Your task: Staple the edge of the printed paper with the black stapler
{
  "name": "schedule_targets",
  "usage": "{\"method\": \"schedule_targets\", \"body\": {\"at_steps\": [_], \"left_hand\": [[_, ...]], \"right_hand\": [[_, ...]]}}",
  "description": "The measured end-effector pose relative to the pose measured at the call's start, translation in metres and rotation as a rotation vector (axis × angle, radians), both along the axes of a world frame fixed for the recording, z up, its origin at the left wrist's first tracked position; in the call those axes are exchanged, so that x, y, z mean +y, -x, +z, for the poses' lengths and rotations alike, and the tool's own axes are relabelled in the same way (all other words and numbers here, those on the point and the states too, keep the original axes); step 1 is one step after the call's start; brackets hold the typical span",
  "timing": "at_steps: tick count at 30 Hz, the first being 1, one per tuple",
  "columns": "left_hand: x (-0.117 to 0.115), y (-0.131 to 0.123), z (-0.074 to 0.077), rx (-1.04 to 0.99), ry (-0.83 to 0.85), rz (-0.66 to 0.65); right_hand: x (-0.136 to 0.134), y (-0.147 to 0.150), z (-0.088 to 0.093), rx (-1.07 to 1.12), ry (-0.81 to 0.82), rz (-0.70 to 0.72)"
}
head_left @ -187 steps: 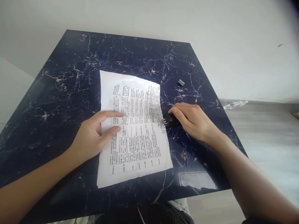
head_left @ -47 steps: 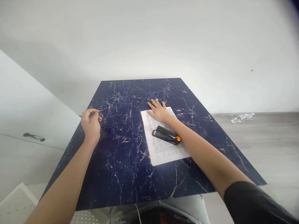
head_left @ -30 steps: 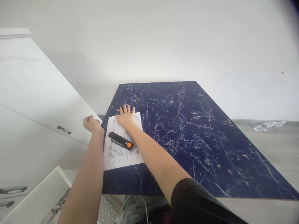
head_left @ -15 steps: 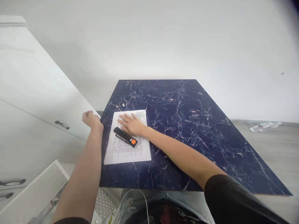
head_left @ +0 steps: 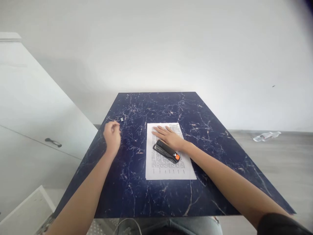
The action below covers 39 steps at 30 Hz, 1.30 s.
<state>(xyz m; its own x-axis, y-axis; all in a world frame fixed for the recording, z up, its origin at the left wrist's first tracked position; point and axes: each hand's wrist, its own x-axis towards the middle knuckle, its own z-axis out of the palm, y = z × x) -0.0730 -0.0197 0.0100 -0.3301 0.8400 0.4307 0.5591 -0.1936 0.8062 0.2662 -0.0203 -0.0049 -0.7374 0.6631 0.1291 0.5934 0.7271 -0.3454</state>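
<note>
Right hand (head_left: 172,139) lies flat on the printed paper (head_left: 166,176), palm down, fingers stretched out and a bit spread, nothing gripped. It covers part of the print in the paper's far half. The paper sits around the middle of the dark blue marbled table (head_left: 132,192), its near edge short of the table's near edge.

Black stapler (head_left: 166,151) rests on the paper, slantwise — orange-marked end toward the table's near right corner, other end toward the far left corner. It's right beside the right hand; can't tell if they touch.

Left hand (head_left: 112,138) is over the table by the left edge, well apart from the paper, fingers curled in toward the thumb. Too soft there to tell if anything is pinched. Just past its fingertips, a small grey piece (head_left: 122,119) on the table — toward the far left corner.

Off the table: white cabinet (head_left: 24,104) with dark handle (head_left: 53,142) past the left edge, clear plastic packet (head_left: 267,136) on the floor (head_left: 271,160) past the right edge.
</note>
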Motion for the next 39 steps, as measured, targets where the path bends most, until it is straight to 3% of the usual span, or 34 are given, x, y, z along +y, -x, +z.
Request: {"method": "schedule_targets", "body": {"at_steps": [1, 5, 8, 10, 13, 20, 23, 30, 34, 39], "left_hand": [[-0.005, -0.015, 0.000, 0.061, -0.034, -0.098], [-0.017, -0.052, 0.003, 0.521, -0.003, -0.725], [-0.018, -0.053, 0.002, 0.736, 0.117, -0.949], [-0.018, -0.049, 0.000, 0.777, 0.184, -0.994], [-0.017, -0.045, 0.001, 0.793, 0.242, -1.012], [-0.019, -0.046, 0.008, 0.783, 0.258, -1.028], [-0.018, -0.046, 0.007, 0.788, 0.267, -1.026], [-0.021, -0.051, 0.008, 0.776, 0.265, -1.042], [-0.024, -0.054, 0.012, 0.762, 0.352, -1.092], [-0.025, -0.051, 0.009, 0.721, 0.458, -1.012]], "right_hand": [[0.000, -0.001, 0.002, 0.036, 0.016, -0.019], [-0.012, -0.003, 0.025, 0.298, 0.138, -0.199], [-0.038, -0.013, 0.048, 0.265, 0.318, -0.136], [-0.057, -0.020, 0.057, 0.155, 0.327, -0.067], [-0.074, -0.028, 0.054, 0.115, 0.233, -0.051], [-0.068, -0.035, 0.034, 0.269, 0.217, -0.005], [-0.064, -0.044, 0.039, 0.345, 0.311, 0.005], [-0.044, -0.078, 0.042, 0.459, 0.860, 0.053], [-0.040, -0.079, 0.038, 0.453, 0.903, 0.016], [-0.044, -0.073, 0.046, 0.417, 0.851, -0.023]]}}
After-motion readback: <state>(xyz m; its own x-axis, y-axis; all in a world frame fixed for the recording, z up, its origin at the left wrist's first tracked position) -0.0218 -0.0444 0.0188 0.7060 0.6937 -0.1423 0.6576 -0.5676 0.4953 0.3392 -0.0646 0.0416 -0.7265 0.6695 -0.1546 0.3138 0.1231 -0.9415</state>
